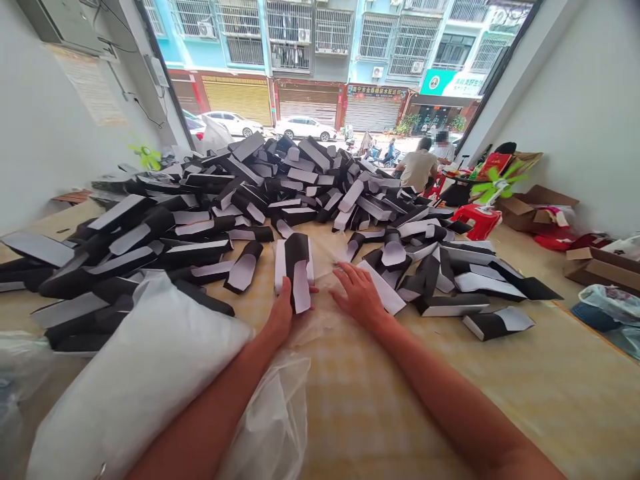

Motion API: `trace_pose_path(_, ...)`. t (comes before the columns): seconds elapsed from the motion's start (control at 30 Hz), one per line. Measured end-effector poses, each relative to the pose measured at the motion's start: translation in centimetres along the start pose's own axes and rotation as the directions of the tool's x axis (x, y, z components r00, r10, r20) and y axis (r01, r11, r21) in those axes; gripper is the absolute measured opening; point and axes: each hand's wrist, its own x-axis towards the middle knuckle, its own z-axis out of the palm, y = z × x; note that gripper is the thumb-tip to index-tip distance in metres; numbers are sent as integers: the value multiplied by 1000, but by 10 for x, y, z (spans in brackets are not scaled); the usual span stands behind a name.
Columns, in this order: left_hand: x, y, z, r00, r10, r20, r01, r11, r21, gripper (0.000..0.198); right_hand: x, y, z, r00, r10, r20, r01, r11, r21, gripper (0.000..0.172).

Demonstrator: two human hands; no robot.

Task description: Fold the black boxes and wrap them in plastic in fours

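Observation:
A black-and-white folded carton (297, 270) lies on the yellow checked table (380, 400) just ahead of me. My left hand (281, 312) grips its near end, fingers tucked under it. My right hand (361, 295) rests flat and open on a clear plastic bag (325, 280) spread on the table beside the carton, next to another flat carton (384, 288). A large heap of the same black-and-white cartons (240, 193) fills the far half of the table.
A white padded bundle in clear plastic (135, 380) lies at my left forearm. Beyond the table, people sit by red stools (477, 220). Open cardboard boxes (537, 207) stand along the right wall. The open front faces a street with parked cars.

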Motion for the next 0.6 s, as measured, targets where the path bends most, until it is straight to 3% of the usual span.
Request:
trace_pose_path(0.13, -1, 3, 1, 999, -32, 39, 34, 998, -49, 73, 3, 5, -11, 972, 189, -140, -207, 969, -131, 36)
trace_pose_path(0.23, -2, 6, 2, 997, -64, 49, 68, 994, -86, 69, 1, 14, -12, 945, 315, -89, -327, 922, -206, 43)
trace_pose_path(0.33, -3, 9, 2, 995, -92, 50, 97, 988, -119, 67, -3, 21, -8, 928, 371, -25, -364, 893, -264, 50)
trace_pose_path(0.47, -4, 11, 3, 993, -111, 35, 115, 982, -147, 63, -3, 23, -10, 933, 355, -56, -358, 905, -231, 48)
trace_pose_path(0.6, -3, 9, 3, 992, -124, 17, 125, 977, -175, 60, 4, 11, -24, 935, 164, -316, -182, 983, -31, 55)
